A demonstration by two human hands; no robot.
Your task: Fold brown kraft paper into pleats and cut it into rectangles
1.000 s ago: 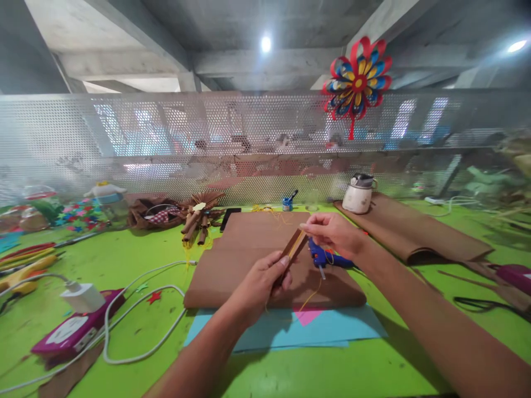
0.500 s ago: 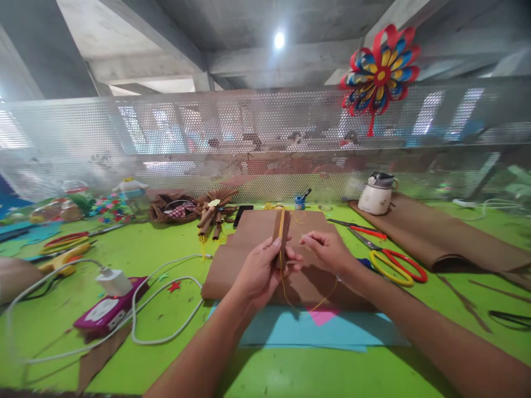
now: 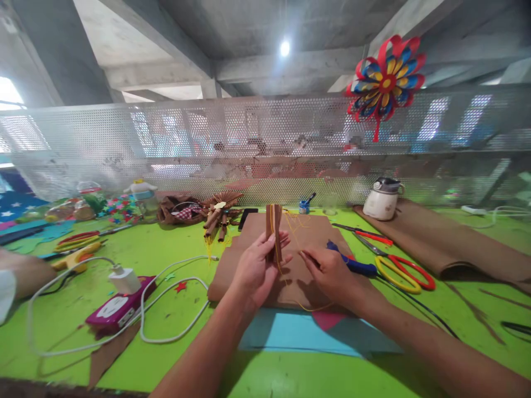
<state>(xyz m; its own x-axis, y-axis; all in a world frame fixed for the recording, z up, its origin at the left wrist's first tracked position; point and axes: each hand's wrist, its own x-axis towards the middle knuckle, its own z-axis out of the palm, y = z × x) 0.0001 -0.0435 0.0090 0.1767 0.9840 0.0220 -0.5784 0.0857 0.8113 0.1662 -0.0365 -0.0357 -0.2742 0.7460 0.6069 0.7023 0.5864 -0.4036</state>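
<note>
- Left hand (image 3: 257, 265): narrow grip, thumb and fingers on the folded brown paper strip (image 3: 278, 224), held upright over the large brown paper (image 3: 244, 260).
- Yellow thread (image 3: 309, 310) runs along the strip, then trails in a loose loop over the near part of the large brown paper.
- Right hand (image 3: 332, 271): fingertips pinched together, just right of the strip, apart from it; looks like a thread pinch, too fine to confirm.
- Step in hand, by judgement: thread being handled against the strip, left hand steadying.
- Handling calls for a steady left grip, with the loop kept off the blue glue gun (image 3: 359, 266) just beside the right hand.
- Scissors (image 3: 380, 252) right of the glue gun, on the green table (image 3: 174, 365).
- Blue paper (image 3: 290, 331) sticks out at the near edge of the large brown paper, pink paper (image 3: 327, 319) over it.
- Rolled-paper bundle (image 3: 212, 224) far left of the strip.
</note>
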